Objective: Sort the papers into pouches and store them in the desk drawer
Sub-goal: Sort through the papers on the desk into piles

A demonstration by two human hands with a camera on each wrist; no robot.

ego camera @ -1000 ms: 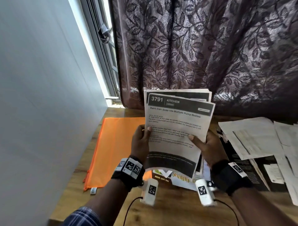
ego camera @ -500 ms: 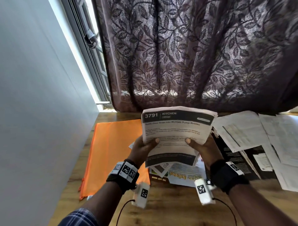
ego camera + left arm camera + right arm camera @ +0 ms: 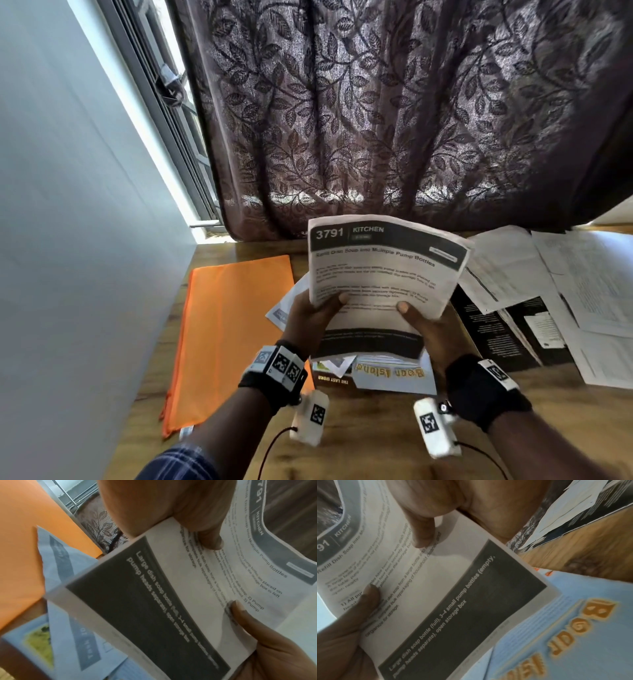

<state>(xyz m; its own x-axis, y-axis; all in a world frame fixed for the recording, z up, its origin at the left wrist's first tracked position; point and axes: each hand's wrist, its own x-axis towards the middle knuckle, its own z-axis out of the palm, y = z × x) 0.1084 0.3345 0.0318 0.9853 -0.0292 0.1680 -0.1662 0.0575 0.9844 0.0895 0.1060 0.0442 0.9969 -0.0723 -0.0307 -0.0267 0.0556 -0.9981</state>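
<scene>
**A:** Since a second ago your stack of papers (image 3: 383,274) has dropped from upright in front of the curtain (image 3: 394,109) to low over the desk (image 3: 376,445), and its top half now bends away from you.

**B:** What does each hand have hold of?

**A:** Your left hand (image 3: 310,320) pinches the stack's left side, thumb on the printed face and fingers behind. Your right hand (image 3: 428,329) does the same on the right side. Both thumbs sit near the middle of the top sheet, the one headed "3791 KITCHEN".

**B:** And where does the stack belong?

**A:** The orange pouch (image 3: 229,335) lies flat along the left edge of the desk, just beside your left hand. I cannot tell from here whether its mouth is open. More loose sheets (image 3: 561,284) are spread toward the right edge, and a blue leaflet (image 3: 394,375) lies on the desk under the stack.

**B:** So how do you do this step well?

**A:** I'd say square the sheets first: loosen both pinches slightly and tap the bottom edge on the desk so no corner sticks out. The paper is limp and already curling, so support it lower down. Then keep one hand on the stack and free the other to hold the pouch open; a bent leading edge will likely catch at the opening.
</scene>
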